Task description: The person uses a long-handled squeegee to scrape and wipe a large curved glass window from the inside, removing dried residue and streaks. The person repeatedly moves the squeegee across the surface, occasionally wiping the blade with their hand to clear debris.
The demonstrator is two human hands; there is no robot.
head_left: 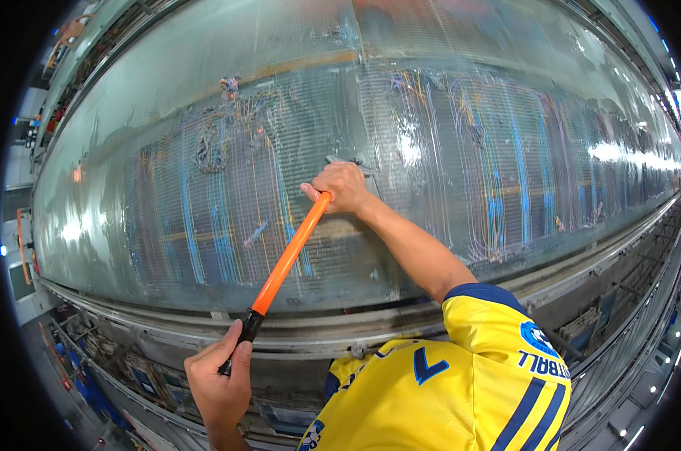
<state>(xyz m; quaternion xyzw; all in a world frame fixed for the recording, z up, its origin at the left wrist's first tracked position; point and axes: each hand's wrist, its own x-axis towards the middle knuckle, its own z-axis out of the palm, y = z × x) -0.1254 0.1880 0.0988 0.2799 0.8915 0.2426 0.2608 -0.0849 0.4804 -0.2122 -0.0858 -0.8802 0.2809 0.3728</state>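
Observation:
My left hand [221, 379] is closed round the black grip at the lower end of an orange pole [289, 255]. Farther up, my right hand [340, 186] wraps the pole's upper end, its arm stretched out over a wide sheet-covered surface. A grey blade-like piece [370, 179] shows just beyond my right hand; its shape is mostly hidden by the fingers. Under the glossy clear film [318, 128] lie a ribbed panel and many thin strands [220, 203] in blue, orange and purple, some of them bunched in tangles.
A long metal rail [295, 323] runs along the near edge of the surface, between it and my body in a yellow shirt. Frames and racks [618, 289] stand below at right. Blue items [100, 395] lie at lower left. Another band of strands [498, 180] spreads at right.

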